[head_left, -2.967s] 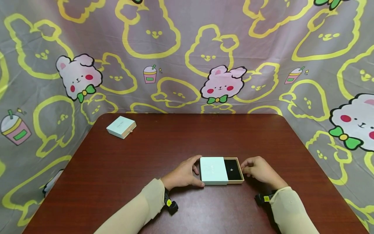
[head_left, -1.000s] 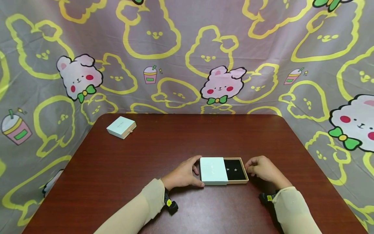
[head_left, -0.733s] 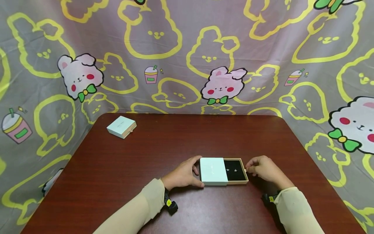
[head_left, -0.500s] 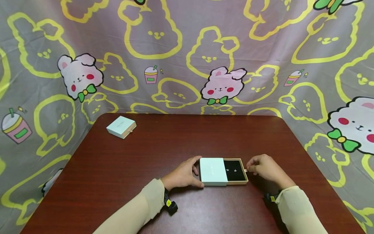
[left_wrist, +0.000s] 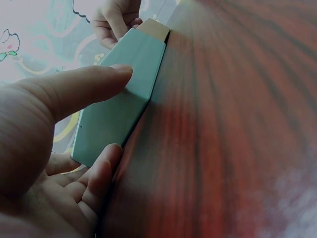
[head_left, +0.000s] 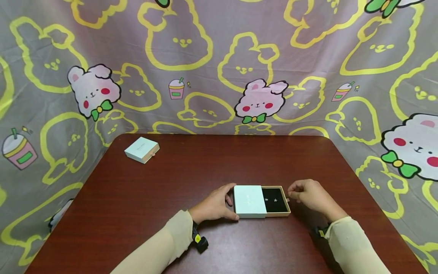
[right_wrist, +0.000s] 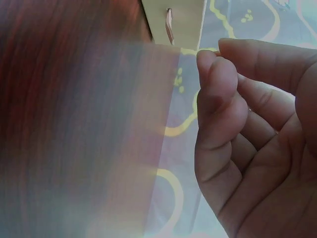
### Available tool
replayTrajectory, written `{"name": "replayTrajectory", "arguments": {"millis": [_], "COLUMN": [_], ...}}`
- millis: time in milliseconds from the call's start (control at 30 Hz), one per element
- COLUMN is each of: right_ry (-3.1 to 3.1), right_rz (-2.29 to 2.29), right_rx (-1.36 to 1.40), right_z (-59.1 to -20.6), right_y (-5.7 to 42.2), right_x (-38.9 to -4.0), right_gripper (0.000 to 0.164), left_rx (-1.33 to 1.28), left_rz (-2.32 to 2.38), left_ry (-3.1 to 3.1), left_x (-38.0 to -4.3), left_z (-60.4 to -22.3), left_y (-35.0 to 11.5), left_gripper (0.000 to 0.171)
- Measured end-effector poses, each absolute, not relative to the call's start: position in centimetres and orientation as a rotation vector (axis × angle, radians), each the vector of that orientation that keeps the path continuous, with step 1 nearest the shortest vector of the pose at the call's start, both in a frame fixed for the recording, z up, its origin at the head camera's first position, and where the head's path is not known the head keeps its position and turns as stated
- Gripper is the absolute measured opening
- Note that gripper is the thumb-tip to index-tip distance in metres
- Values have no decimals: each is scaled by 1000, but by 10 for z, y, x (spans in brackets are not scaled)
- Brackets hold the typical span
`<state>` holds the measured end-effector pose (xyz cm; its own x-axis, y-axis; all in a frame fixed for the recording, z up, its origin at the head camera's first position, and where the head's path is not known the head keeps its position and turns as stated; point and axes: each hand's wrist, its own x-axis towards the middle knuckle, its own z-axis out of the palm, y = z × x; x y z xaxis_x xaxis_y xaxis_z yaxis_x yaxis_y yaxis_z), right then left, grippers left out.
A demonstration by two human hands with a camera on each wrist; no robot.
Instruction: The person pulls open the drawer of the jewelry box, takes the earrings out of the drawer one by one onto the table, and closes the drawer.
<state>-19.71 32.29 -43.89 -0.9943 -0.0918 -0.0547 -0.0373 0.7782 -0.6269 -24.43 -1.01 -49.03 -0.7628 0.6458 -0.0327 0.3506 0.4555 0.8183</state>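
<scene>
Pale lettering [head_left: 248,200] on the pale green box [head_left: 241,210], near the middle of the desk [head_left: 191,167], is too faint to read; so is that on the second box [head_left: 141,148], by the far left corner. The left hand [head_left: 213,204] clamps the first box's left end. Its drawer [head_left: 278,214] juts rightward. The right hand [head_left: 310,196] has its fingertips together, apparently just off the pull tab [right_wrist: 169,29]. Desk stretches wide beyond the box and toward the right edge.

Drawer [head_left: 278,214] further out, second star [head_left: 266,199] uncovered, right hand [head_left: 310,195] apparently off pull tab [right_wrist: 169,27]
</scene>
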Motion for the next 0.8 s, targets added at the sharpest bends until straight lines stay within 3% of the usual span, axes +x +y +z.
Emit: {"name": "replayTrajectory", "arguments": {"millis": [800], "right_ry": [2937], "right_rz": [-910], "right_rx": [-339], "right_z": [-432], "right_y": [304], "right_x": [-196], "right_gripper": [5], "left_rx": [866], "left_rz": [1228], "left_ry": [2339], "left_x": [-243], "left_z": [-488], "left_y": [-12], "left_gripper": [107]}}
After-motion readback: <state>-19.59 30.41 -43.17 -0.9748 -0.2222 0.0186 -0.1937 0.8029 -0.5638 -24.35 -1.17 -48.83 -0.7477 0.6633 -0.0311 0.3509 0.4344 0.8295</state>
